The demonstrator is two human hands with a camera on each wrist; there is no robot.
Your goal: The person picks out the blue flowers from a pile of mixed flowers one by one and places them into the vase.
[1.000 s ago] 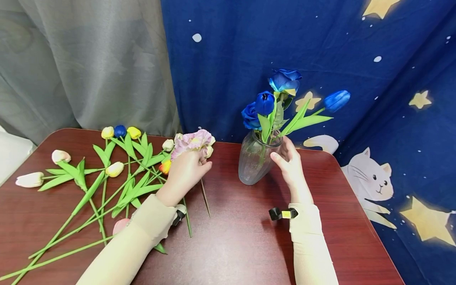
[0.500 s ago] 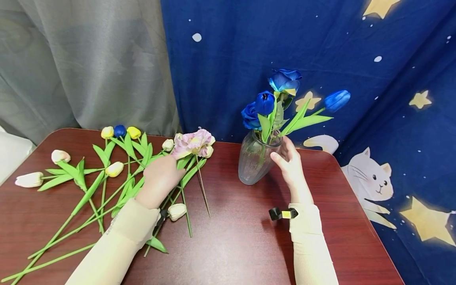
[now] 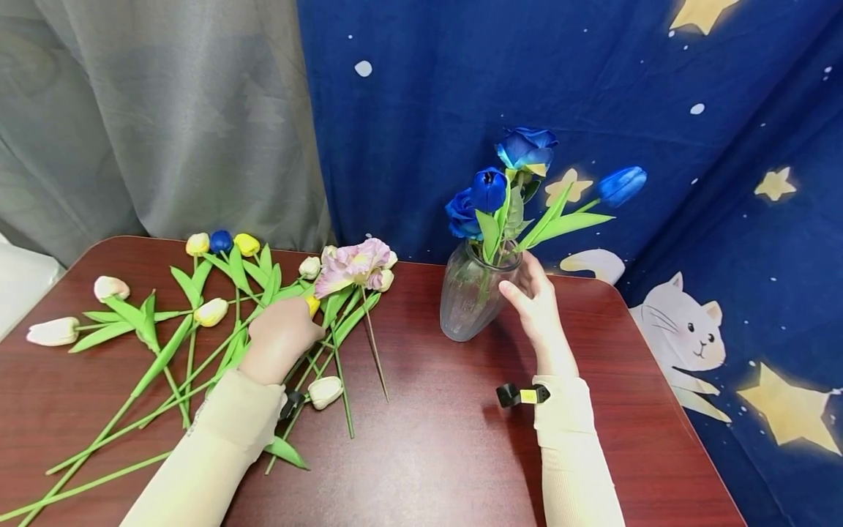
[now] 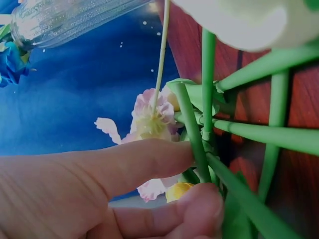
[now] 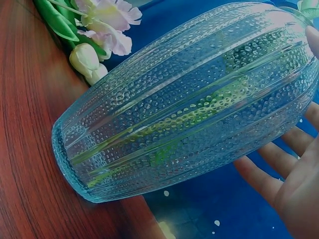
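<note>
My left hand (image 3: pixel 282 338) is low over the pile of artificial tulips on the left of the table. Its thumb and fingers pinch a green tulip stem (image 4: pixel 193 130) in the left wrist view. A yellow tulip bloom (image 3: pixel 312 304) shows just beyond the knuckles, beside a pale purple ruffled flower (image 3: pixel 358 263). My right hand (image 3: pixel 538 311) holds the ribbed clear glass vase (image 3: pixel 464 311) near its rim, thumb in front and fingers behind. The vase leans, its base (image 5: pixel 75 164) at the table. Blue roses (image 3: pixel 527 150) and blue tulips (image 3: pixel 622 187) stand in it.
White, yellow and blue tulips with long crossing stems cover the left of the brown table (image 3: pixel 421 454). A white tulip (image 3: pixel 326 393) lies by the left wrist. Behind the table hang a grey curtain (image 3: pixel 217 117) and a blue starry curtain (image 3: pixel 408 146).
My left hand has moved left and toward me from the purple flower to the tulip stems, uncovering that flower and a white tulip. The right hand and vase stay in place.
</note>
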